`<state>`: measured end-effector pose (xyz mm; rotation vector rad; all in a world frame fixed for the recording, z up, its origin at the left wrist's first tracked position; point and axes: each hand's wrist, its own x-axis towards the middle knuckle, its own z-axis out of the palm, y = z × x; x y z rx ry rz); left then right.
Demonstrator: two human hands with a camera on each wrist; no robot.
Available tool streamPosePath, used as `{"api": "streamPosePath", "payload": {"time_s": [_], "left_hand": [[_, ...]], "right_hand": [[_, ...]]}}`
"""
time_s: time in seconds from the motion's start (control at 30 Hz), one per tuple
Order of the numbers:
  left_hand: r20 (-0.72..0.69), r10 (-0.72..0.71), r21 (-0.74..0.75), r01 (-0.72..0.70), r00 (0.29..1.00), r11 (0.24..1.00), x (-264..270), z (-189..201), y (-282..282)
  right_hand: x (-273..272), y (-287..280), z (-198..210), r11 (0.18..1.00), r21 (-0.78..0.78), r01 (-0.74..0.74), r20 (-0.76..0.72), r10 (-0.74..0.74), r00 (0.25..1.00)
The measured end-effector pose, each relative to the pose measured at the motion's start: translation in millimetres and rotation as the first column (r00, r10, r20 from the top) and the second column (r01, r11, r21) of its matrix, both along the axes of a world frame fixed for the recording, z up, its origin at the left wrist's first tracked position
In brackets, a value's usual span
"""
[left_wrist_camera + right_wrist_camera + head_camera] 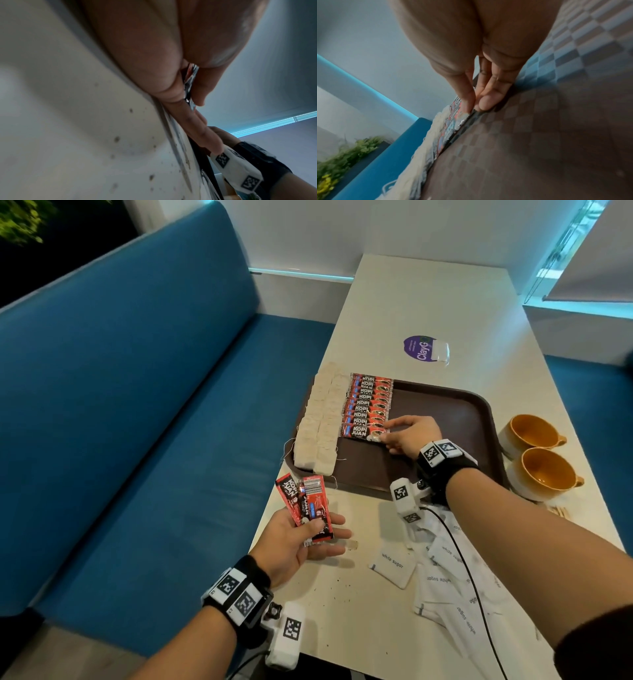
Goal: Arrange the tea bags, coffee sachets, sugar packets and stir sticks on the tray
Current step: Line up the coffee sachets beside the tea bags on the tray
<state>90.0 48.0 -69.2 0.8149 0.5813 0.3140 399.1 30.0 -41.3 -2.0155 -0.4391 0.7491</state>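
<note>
Red coffee sachets (370,405) lie in a column on the brown tray (445,412), just beside the tea bags (320,419) along its left edge. My right hand (409,436) pinches the nearest sachet's end; my left hand (296,539) holds two spare sachets (308,505) under its thumb, over the table's left edge. Sugar packets (445,570) lie near the table's front edge.

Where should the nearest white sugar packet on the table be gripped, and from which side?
Pinch the white sugar packet at its near-left corner, coming from the left. It lies flat and alone there, while its right edge sits against the sugar pile and the black cable.
</note>
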Motion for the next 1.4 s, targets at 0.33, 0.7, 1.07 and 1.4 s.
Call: {"api": "streamPosePath", "payload": {"time_s": [0.33, 0.7, 1.07, 1.4], "left_hand": [[0.012, -0.028, -0.006, 0.028, 1.0, 1.0, -1, -1, 2], [0.039, -0.02, 0.026, 0.019, 0.999, 0.999, 0, -4, 1], [-0.036, 0.043, 0.109, -0.039, 0.998, 0.993, 2, 1, -5], [-0.048, 0.039, 0.117, -0.033, 0.998, 0.993, 2, 7, -10]], "right_hand": [[4, 10, 4, 0.997, -0.083, 0.012, 0.027, -0.01, 1.0], [-4, 0, 14, 0.996, 0.043, 0.075, 0.006, -0.076, 0.997], [-117, -75, 42, 0.949, 0.181, -0.257, -0.103, 0.279, 0.955], [-168, -110, 17, 0.946, 0.279, -0.164, -0.138, 0.208, 0.968]]}}
